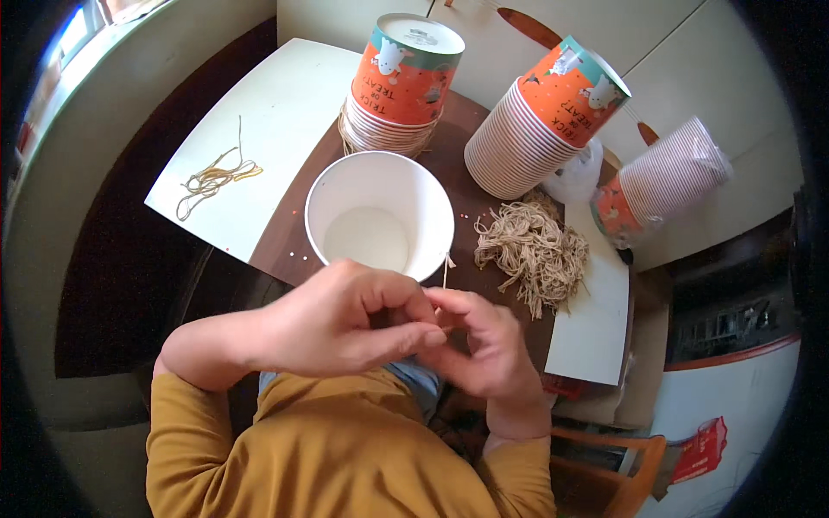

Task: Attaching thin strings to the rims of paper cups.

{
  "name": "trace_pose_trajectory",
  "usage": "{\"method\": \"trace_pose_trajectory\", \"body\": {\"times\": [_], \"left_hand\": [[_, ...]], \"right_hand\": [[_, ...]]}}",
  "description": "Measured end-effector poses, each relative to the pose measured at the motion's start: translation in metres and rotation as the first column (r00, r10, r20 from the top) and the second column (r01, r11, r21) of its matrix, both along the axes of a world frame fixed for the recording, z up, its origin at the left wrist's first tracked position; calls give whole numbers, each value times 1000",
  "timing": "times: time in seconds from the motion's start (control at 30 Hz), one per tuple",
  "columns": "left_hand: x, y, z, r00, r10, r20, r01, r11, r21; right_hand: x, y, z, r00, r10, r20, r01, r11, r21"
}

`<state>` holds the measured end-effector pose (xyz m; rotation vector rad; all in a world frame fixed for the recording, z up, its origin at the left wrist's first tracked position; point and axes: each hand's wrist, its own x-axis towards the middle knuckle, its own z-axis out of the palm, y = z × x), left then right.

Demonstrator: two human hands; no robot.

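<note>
A white paper bucket (380, 173) stands mouth-up in front of me on the brown part of the table, its inside bare. From its near right side a thin tan cord (446, 273) runs down to my fingers. My left hand (354, 319) and my right hand (484, 341) meet just in front of the bucket, their thumbs and fingertips pinched together around the cord. Most of the cord between the fingertips is hidden. Right of the bucket lies a tangled heap of tan cords (535, 250).
Behind stand a stack of upside-down orange-and-green buckets (401, 82) and a leaning second stack (535, 125). A plastic-wrapped stack (661, 186) is farther right. Loose cords (216, 180) lie on the white table part at left. A wooden chair (635, 483) is at lower right.
</note>
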<state>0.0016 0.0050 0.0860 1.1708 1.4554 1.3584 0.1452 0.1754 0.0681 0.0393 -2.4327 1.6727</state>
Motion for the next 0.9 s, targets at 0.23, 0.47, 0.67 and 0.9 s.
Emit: {"method": "trace_pose_trajectory", "body": {"times": [0.23, 0.47, 0.67, 0.9], "left_hand": [[-39, -19, -10, 992, 122, -36, -126, 985, -118], [-56, -17, -9, 981, 192, -27, -194, 971, -140], [-59, 23, -1, 996, 79, -52, -84, 992, -99], [-72, 19, -23, 817, 45, 575, 7, 996, -89]], "right_hand": [[-30, 82, -8, 922, -342, -182, 282, 914, -291], [-52, 102, 2, 883, -410, -227, 468, 775, 425], [-83, 30, 15, 978, 209, -23, -210, 972, -103], [-90, 16, 4, 973, 176, 147, -142, 967, -213]]}}
